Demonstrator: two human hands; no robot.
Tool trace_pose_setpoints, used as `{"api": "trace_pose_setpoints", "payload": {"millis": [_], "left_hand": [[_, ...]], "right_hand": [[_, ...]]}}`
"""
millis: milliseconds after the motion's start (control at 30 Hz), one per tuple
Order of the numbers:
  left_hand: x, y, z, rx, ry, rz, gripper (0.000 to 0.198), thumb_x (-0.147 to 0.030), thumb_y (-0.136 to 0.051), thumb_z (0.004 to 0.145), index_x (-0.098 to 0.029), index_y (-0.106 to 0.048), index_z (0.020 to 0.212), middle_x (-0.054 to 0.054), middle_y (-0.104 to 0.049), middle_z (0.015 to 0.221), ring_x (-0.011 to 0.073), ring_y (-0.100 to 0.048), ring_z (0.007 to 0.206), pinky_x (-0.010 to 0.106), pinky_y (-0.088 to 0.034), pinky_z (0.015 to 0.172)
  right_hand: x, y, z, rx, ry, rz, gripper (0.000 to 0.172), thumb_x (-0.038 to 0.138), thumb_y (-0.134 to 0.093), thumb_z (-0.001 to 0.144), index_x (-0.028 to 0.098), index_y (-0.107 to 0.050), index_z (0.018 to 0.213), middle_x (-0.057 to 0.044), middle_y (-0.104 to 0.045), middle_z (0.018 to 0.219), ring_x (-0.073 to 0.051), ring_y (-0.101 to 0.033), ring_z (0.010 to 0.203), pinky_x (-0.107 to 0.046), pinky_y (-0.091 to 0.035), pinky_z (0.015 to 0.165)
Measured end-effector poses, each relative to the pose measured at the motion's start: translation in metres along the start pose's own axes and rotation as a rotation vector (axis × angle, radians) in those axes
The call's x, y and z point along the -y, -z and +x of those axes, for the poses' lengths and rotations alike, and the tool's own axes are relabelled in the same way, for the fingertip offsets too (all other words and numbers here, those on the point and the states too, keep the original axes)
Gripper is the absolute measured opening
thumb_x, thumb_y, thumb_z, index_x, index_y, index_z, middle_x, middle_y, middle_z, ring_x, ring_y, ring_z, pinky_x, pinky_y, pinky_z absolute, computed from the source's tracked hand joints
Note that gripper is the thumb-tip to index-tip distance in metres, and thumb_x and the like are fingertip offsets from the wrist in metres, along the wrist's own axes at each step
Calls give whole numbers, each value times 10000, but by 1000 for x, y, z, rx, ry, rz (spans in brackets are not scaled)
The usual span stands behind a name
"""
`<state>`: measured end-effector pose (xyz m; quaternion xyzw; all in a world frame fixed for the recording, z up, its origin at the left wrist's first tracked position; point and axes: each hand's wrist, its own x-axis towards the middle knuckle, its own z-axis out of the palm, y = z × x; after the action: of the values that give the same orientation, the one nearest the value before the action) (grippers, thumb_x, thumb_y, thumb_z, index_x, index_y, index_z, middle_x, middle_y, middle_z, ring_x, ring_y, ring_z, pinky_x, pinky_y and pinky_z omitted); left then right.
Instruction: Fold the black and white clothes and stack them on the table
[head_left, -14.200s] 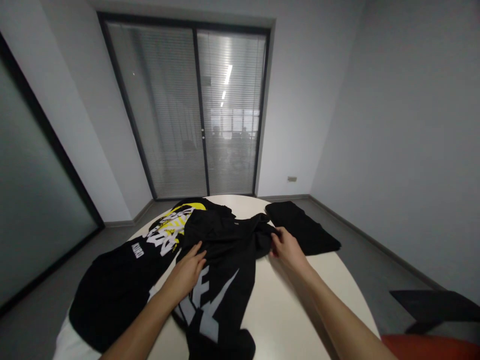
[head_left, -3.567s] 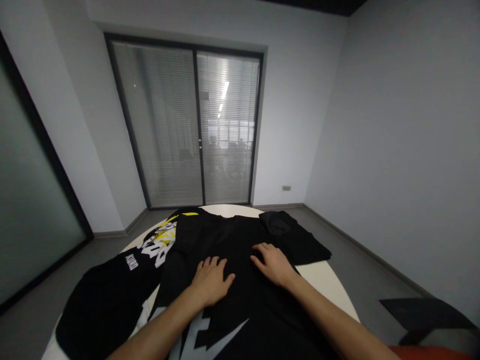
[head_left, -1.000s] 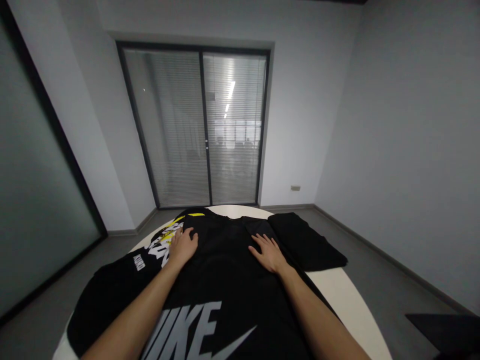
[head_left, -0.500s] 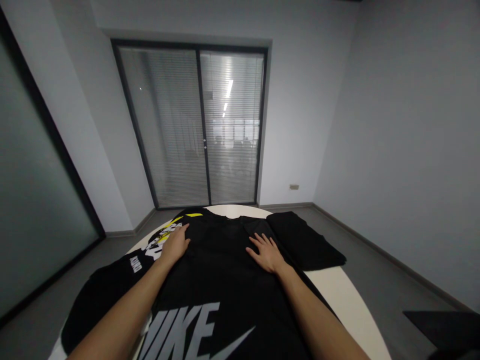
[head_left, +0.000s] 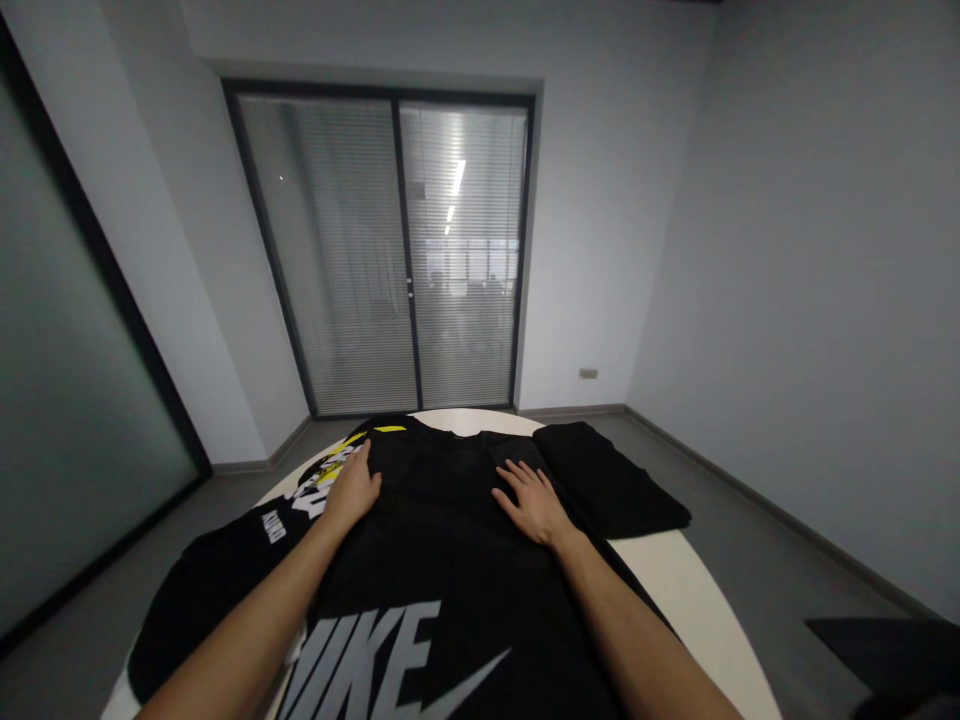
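A black T-shirt [head_left: 442, 560] with large grey lettering lies spread flat on a round white table [head_left: 697, 610], collar pointing away from me. My left hand [head_left: 354, 487] rests palm down on its far left shoulder area, fingers together and extended. My right hand [head_left: 529, 498] lies flat on its far right shoulder area with fingers spread. Neither hand holds anything.
Under the shirt to the left lies another black garment [head_left: 225, 570] with white and yellow print. A folded black garment [head_left: 615, 485] sits at the table's far right. A dark chair part [head_left: 892, 650] shows at the lower right. Glass doors with blinds stand behind.
Over the last second my left hand has shifted only slightly along the shirt's left shoulder; my right hand has stayed flat. Earlier the shirt was crumpled; it now lies spread out.
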<state>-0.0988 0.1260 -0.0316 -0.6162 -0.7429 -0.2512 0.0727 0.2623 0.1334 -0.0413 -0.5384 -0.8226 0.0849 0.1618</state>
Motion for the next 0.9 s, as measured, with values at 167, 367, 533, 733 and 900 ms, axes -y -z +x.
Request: {"api": "trace_pose_setpoints", "payload": {"millis": [167,367,533,733,900], "left_hand": [[5,10,-4,1,-4,-31,622,-146,-588,839,-115,-410,1434,173,-518,1429,272,-491,1333,368,-377,1117],[4,18,-8,27,27,-62,480,-214,-559,872,-125,-525,1342,166,-628,1304,289,-598,1207,396,-436,1048],[4,21,-7,65,41,-89,437,-123,-554,798,-145,-623,1229,126,-676,1235,260,-631,1152,351,-451,1023],[6,23,-9,97,75,-104,413,-160,-574,807,-159,-618,1218,107,-711,1137,247,-669,1062,344,-483,956],[2,26,-16,119,61,-114,482,-153,-600,792,-180,-571,1273,104,-685,1189,247,-652,1096,344,-478,956]], "right_hand": [[2,-1,-1,111,13,-17,680,674,-273,947,293,-406,1494,-16,-273,1611,-281,-178,1495,-495,-108,1197],[23,8,6,113,52,-168,587,529,-315,981,220,-482,1451,-90,-336,1580,-327,-206,1481,-565,-80,1180],[74,14,-4,137,248,-41,630,604,-304,971,267,-408,1494,-69,-289,1602,-316,-198,1486,-572,-110,1181],[110,-6,-31,264,427,75,737,721,-327,916,318,-316,1532,-66,-232,1620,-335,-144,1498,-589,-70,1186],[111,-10,-37,281,395,103,738,722,-381,900,337,-323,1527,-69,-186,1631,-364,-81,1501,-618,-39,1175]]}}
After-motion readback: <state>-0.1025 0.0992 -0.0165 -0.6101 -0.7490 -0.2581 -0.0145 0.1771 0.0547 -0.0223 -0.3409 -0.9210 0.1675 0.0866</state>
